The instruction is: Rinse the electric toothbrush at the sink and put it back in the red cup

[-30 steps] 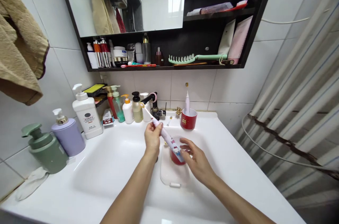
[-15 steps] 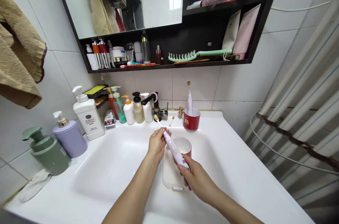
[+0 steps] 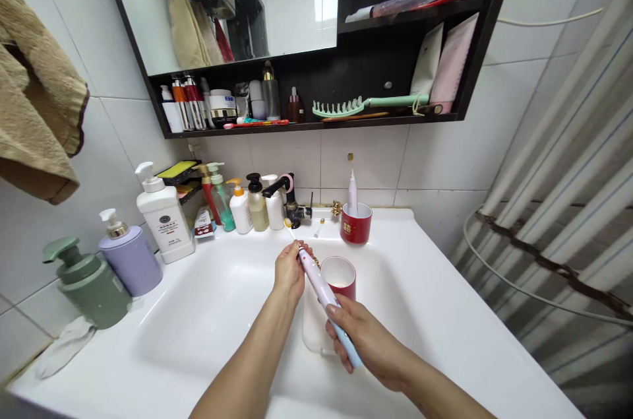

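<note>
Over the sink I hold a pale pink electric toothbrush (image 3: pixel 319 286) whose lower end is light blue. My right hand (image 3: pixel 363 333) is wrapped round its handle. Up at the neck, the fingers of my left hand (image 3: pixel 291 274) are pinched on the toothbrush, just below its brush head (image 3: pixel 288 224), which points at the tap. A red cup with a white inside (image 3: pixel 341 277) stands behind the handle, on a whitish flat tray (image 3: pixel 312 330) in the basin. My hands partly hide the cup and tray.
The black tap (image 3: pixel 289 198) rises behind the basin. A second red cup (image 3: pixel 357 224) on the rim holds another electric toothbrush (image 3: pixel 353 191); a small brush head (image 3: pixel 319 228) lies beside it. Pump bottles (image 3: pixel 165 221) line the left side. A dark shelf (image 3: pixel 301 125) hangs above.
The toothbrush has been rolled about its length, and more of its light blue end shows. Its brush head has shifted slightly left and down. Both hands keep their hold.
</note>
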Motion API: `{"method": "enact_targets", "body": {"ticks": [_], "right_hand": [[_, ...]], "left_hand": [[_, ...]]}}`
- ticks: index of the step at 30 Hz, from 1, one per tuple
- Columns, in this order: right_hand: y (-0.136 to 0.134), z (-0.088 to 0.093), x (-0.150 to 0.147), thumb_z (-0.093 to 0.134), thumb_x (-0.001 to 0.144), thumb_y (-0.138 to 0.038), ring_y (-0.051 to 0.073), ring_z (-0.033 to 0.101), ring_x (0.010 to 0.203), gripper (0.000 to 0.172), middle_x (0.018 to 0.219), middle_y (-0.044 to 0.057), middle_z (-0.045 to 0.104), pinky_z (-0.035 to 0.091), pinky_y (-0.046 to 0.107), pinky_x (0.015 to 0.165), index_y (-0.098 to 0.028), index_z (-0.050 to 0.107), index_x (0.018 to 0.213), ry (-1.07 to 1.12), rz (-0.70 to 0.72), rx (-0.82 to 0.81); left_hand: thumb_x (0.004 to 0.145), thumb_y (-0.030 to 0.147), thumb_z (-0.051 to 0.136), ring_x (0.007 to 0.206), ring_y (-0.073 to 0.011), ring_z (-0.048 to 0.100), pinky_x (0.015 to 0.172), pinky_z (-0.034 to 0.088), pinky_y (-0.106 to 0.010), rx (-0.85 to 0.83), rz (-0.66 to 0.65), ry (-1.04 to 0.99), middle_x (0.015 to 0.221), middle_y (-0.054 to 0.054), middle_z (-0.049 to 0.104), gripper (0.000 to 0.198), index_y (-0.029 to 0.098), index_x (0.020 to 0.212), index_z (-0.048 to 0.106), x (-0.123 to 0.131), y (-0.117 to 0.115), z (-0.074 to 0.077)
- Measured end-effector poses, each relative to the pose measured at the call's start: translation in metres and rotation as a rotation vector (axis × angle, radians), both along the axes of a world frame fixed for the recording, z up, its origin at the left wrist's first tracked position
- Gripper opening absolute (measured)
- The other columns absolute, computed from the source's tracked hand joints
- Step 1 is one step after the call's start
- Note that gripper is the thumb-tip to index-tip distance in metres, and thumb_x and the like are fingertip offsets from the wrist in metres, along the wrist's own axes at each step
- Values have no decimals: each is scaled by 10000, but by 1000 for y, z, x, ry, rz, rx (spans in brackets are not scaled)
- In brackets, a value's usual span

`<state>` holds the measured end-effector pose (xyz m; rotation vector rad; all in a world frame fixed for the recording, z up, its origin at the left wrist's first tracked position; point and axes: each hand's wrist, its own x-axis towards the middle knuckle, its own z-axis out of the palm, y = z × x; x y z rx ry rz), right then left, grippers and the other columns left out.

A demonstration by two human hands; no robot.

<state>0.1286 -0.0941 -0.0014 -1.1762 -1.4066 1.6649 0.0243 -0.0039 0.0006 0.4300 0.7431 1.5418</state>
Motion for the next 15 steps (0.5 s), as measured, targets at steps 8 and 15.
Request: {"method": "enact_targets", "body": {"ticks": [8, 15], "right_hand": [[-2, -2, -1, 294, 727, -368, 24, 359, 363, 187, 603, -44, 394, 304, 155, 315, -189, 325, 683, -112, -22, 27], [3, -5, 4, 303, 726, -349, 31, 378, 370, 175, 610, -39, 391, 299, 153, 304, -184, 356, 743, -188, -75, 149]], "left_hand": [[659, 112, 455, 451, -52, 486, 511, 419, -185, -24, 39, -8, 498, 10, 499, 78, 125, 588, 484, -5, 7, -2], [650, 113, 461, 438, -63, 479, 475, 413, -185, -71, -83, 162, 487, -5, 496, 57, 104, 607, 498, -10, 17, -8]]}}
